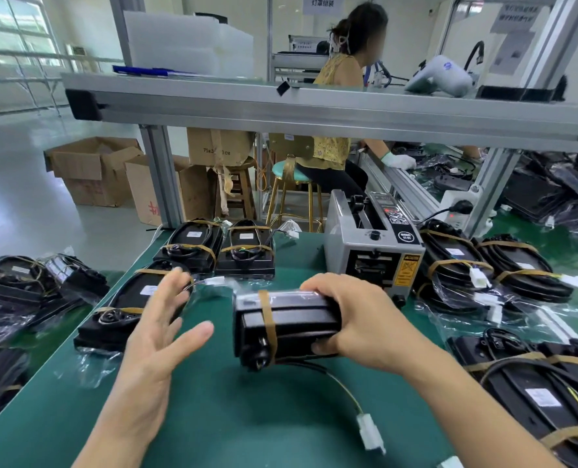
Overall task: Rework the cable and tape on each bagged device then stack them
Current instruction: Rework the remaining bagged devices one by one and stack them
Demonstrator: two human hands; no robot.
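Above green felt, right hand [355,319] grips glossy, tan-taped bagged device [280,327].

We count three taped bagged devices [193,246] [247,253] [135,298] flat on the tabletop [213,417] beyond the fingers, one bagged device [285,327] held, one tape dispenser [373,244], two stools [291,170] [238,184].

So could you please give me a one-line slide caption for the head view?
Right hand grips a bagged device above the green bench; left hand open beside it.
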